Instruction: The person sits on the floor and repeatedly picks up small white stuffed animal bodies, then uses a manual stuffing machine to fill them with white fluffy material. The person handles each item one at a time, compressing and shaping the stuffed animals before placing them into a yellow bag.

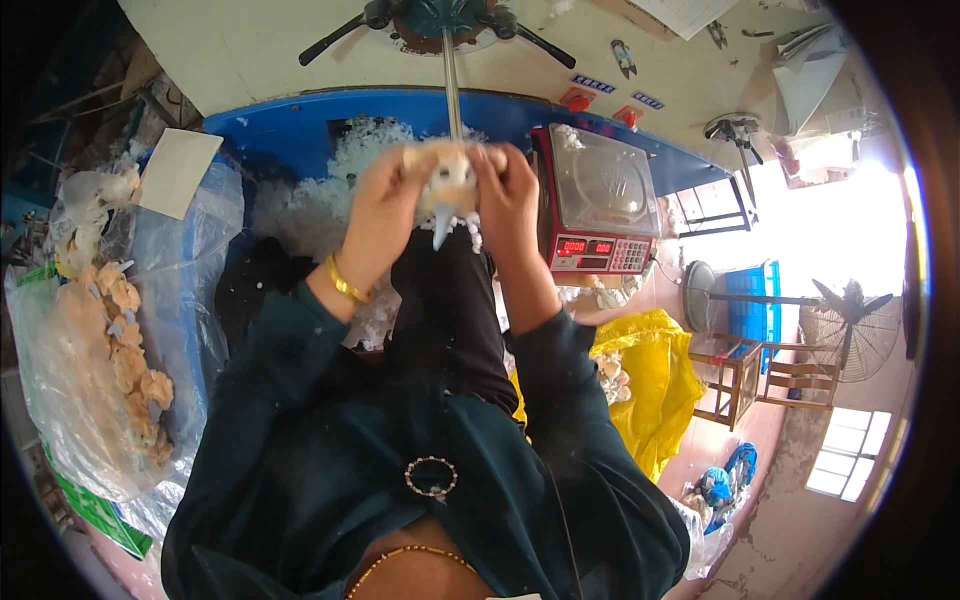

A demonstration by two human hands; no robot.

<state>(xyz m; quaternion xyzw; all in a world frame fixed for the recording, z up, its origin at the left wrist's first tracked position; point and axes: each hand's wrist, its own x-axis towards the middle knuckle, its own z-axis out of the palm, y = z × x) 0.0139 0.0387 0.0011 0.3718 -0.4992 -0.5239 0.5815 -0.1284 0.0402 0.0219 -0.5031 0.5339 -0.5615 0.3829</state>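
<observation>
Between my two hands is a small tan plush toy point(450, 178) with dark eye spots and a pale blue-grey pointed piece hanging below. My left hand point(383, 205) grips its left side, with a gold bangle on the wrist. My right hand point(514, 200) closes on its right side, the thumb near the top. The toy sits at the lower end of a thin metal tube point(451, 85) that comes down from a machine head point(440, 22). Whether the tube's tip is inside the toy is hidden. White stuffing fluff point(370, 155) lies behind and below my hands.
A red scale point(600, 210) with a lit display stands close to my right hand. At left, a clear plastic bag point(75, 390) holds several tan plush pieces, with a card point(180, 172) on top. A yellow sack point(650, 385), chair point(797, 385) and fan point(850, 330) are at right.
</observation>
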